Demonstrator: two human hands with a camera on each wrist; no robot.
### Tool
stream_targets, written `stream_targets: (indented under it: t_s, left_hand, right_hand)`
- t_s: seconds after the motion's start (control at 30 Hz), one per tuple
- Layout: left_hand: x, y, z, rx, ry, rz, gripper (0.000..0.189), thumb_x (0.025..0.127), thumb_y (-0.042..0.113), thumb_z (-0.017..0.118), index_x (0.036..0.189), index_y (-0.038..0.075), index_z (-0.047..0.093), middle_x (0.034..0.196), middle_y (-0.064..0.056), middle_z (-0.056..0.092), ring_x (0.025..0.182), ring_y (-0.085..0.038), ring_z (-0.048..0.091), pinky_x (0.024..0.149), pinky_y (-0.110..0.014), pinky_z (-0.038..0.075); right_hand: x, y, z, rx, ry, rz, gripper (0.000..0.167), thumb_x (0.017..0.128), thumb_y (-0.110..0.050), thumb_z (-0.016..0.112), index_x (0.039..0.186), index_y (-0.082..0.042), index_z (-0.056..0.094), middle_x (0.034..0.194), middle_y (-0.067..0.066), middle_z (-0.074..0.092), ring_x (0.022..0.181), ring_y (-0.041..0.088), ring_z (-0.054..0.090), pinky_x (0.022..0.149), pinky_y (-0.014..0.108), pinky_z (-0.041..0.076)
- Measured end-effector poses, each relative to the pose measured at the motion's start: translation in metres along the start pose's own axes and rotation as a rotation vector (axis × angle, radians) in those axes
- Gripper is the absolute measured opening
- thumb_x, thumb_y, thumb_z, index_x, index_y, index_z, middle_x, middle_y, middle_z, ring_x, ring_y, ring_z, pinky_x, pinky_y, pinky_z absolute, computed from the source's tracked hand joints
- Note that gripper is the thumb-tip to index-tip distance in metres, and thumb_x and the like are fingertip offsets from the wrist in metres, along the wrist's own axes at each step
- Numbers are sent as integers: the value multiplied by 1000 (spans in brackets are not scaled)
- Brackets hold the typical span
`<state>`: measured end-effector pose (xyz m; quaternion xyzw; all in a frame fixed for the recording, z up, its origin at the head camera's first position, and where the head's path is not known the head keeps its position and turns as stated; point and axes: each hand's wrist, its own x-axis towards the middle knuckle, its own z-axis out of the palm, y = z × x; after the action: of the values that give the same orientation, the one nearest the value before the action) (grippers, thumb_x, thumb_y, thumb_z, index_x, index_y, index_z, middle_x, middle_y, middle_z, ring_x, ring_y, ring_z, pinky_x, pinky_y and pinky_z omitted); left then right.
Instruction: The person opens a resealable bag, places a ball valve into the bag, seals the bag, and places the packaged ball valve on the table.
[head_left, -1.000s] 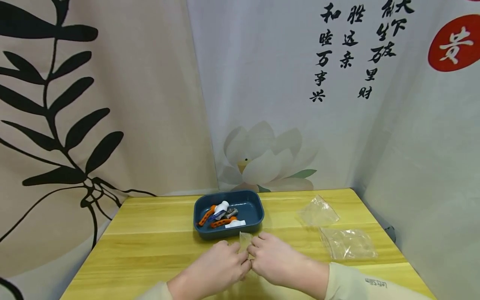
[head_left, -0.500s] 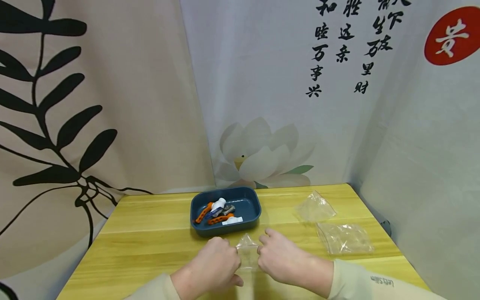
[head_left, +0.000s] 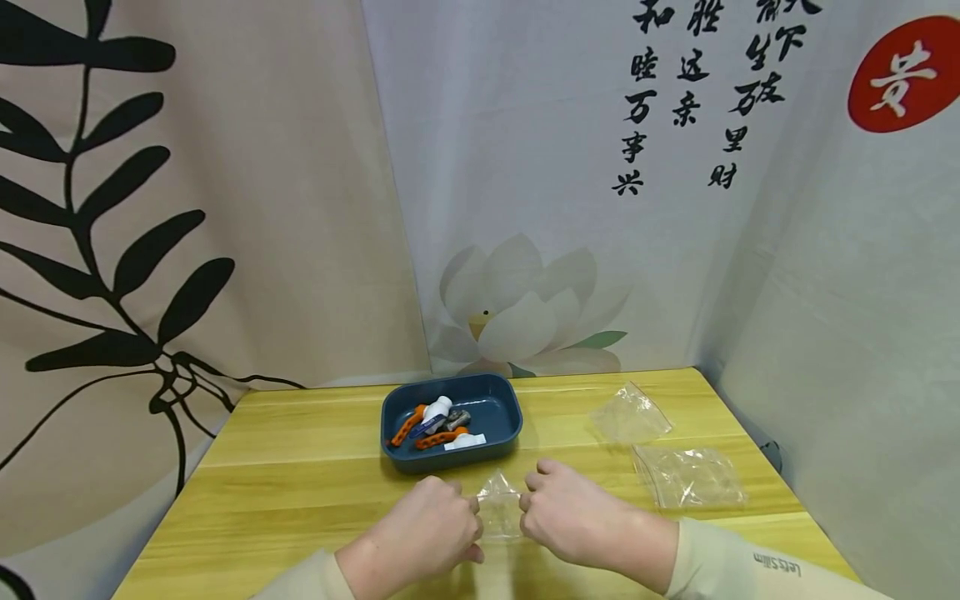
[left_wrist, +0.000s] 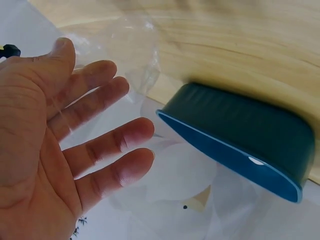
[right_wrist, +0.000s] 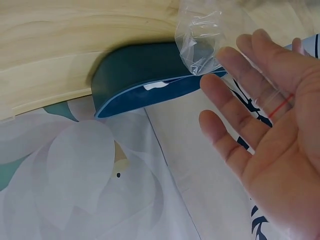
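Observation:
A small clear plastic bag (head_left: 500,508) stretches between my two hands over the table, in front of the blue tray (head_left: 513,442). My left hand (head_left: 427,527) pinches its left side. At its right side my right hand (head_left: 576,518) pinches too. In the left wrist view the film (left_wrist: 132,47) passes over the thumb side of the hand, with the other fingers spread. A red line crosses a finger (right_wrist: 280,106) under the film in the right wrist view. Nothing shows inside the bag.
Inside the tray lie orange strips (head_left: 441,438), a white piece (head_left: 437,408) and grey parts (head_left: 457,419). Two more clear bags, a far one (head_left: 632,414) and a nearer one (head_left: 692,479), lie on the table at the right. A printed curtain (head_left: 525,208) hangs behind the table.
My hands, close together one second ago, have drawn apart sideways. The bag between them is now spread flat and more visible. During the last half second they have barely shifted.

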<state>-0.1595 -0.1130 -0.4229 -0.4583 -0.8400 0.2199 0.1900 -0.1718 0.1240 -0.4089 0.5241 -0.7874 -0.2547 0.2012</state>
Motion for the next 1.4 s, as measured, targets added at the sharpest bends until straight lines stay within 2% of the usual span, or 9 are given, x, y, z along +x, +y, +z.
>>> stream_targets:
  t_s: [0.2,0.3,0.5,0.6,0.67,0.77,0.9,0.97,1.4]
  left_hand:
    - [1,-1,1,-7,-10,5,30,90,68,71,77,42,76,73,19,66,58,-9,53,49,-28,35]
    - [0,-2,2,-25,-10,7,25,92,64,71,79,43,77,74,19,67,60,-8,54,49,-28,35]
    - [-6,-8,5,-60,7,6,17,89,59,73,82,45,79,77,21,69,62,-6,55,50,-25,36]
    - [-9,-11,4,-140,14,8,18,88,59,74,84,42,78,80,22,69,62,-4,53,49,-22,33]
    - [-11,-12,3,-210,50,17,23,88,59,75,86,37,76,81,23,68,62,-1,52,49,-18,29]
    - [-11,-12,0,-316,172,31,26,89,55,78,87,31,72,81,21,66,65,3,53,51,-11,27]
    - [-14,-14,1,-375,366,-6,17,84,39,85,82,30,71,79,22,68,67,4,57,55,-5,31]
    - [-17,-17,3,-378,421,-31,15,80,34,87,80,31,72,78,23,68,66,3,58,56,-6,33]
    - [-21,-21,9,-378,399,-19,14,78,26,84,85,33,75,85,24,72,70,4,59,57,-5,31]
  right_hand:
    - [-1,-1,1,4,-30,2,17,92,-36,75,75,-39,74,79,-19,68,70,9,48,70,26,33]
    - [-3,0,3,8,5,-3,16,92,-34,74,77,-36,71,79,-19,66,70,9,49,70,26,33]
    - [-8,6,8,28,217,-45,10,96,-30,68,87,-29,64,84,-16,61,72,10,50,73,25,35]
    - [-10,9,9,43,331,-76,11,100,-28,62,89,-25,61,85,-14,58,73,10,48,75,25,35]
    - [-10,11,10,48,389,-95,12,100,-26,59,88,-24,60,83,-13,56,73,10,48,75,25,36]
    - [-10,14,10,81,439,-93,14,99,-24,60,85,-24,60,78,-13,54,72,9,48,75,24,37]
    - [-12,18,12,137,449,-65,14,97,-20,63,84,-24,61,78,-14,56,73,9,49,74,23,38]
    - [-14,19,14,160,442,-60,12,96,-19,65,85,-25,62,81,-15,59,74,8,50,74,23,37]
    - [-16,17,16,218,428,-43,8,95,-18,66,91,-25,67,89,-17,68,76,7,54,73,22,39]
